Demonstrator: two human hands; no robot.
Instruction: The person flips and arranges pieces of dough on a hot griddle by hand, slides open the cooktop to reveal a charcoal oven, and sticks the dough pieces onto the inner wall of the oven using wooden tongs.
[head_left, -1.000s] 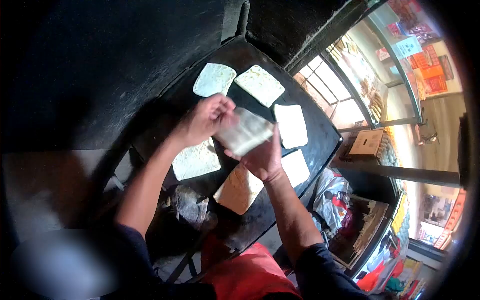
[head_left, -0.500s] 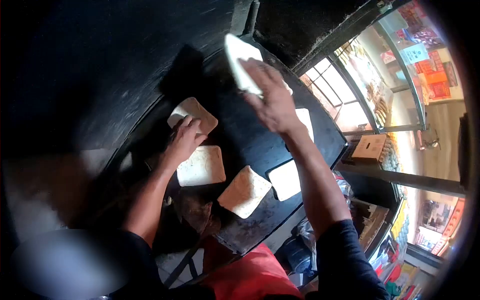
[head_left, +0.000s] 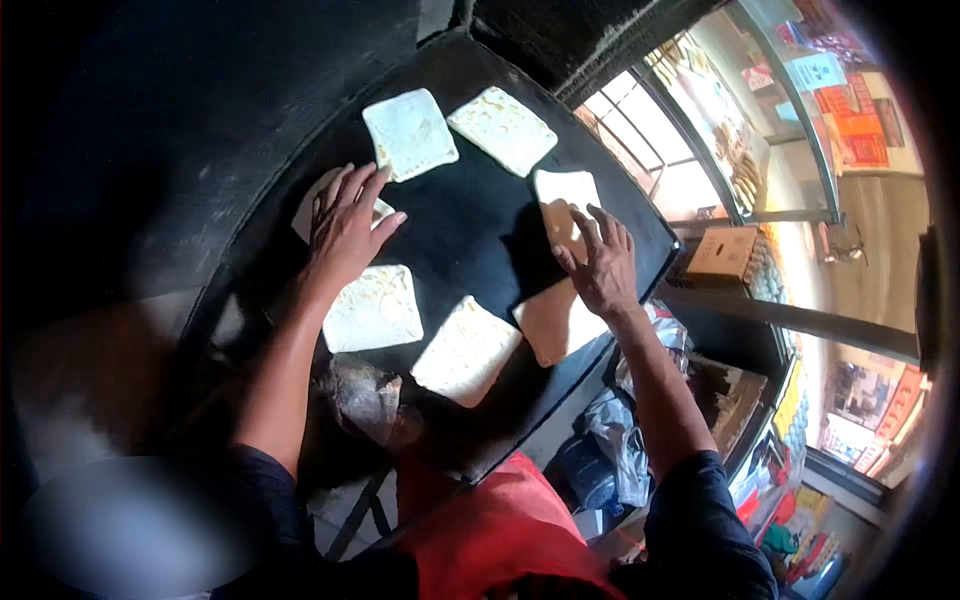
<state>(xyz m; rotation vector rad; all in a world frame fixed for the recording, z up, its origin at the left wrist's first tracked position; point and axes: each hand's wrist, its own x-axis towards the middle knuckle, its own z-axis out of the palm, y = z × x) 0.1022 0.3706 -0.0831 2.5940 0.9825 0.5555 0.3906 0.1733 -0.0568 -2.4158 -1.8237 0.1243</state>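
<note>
Several square, pale flatbreads lie in a rough ring on a flat black griddle (head_left: 465, 235). My left hand (head_left: 345, 230), fingers apart, is over a shaded flatbread (head_left: 308, 208) at the left and hides much of it. Its fingertips reach the corner of the upper-left flatbread (head_left: 412, 135). At the right, my right hand (head_left: 607, 270) has its fingers apart and slightly bent over a flatbread (head_left: 565, 190); I cannot tell how firmly they touch it. Another flatbread (head_left: 502, 130) lies at the top, and a shaded one (head_left: 555, 320) is below my right hand.
A dark crumpled cloth (head_left: 362, 395) is at the griddle's near left edge. To the right are a cardboard box (head_left: 724, 252), egg trays (head_left: 765, 260) and a glass display case (head_left: 740, 110). Plastic bags (head_left: 615, 435) hang near the front edge.
The flatbread under my right hand at the top now lies flat on the griddle. My right hand has come down to the right-hand flatbread. My left hand has shifted slightly left and up in view.
</note>
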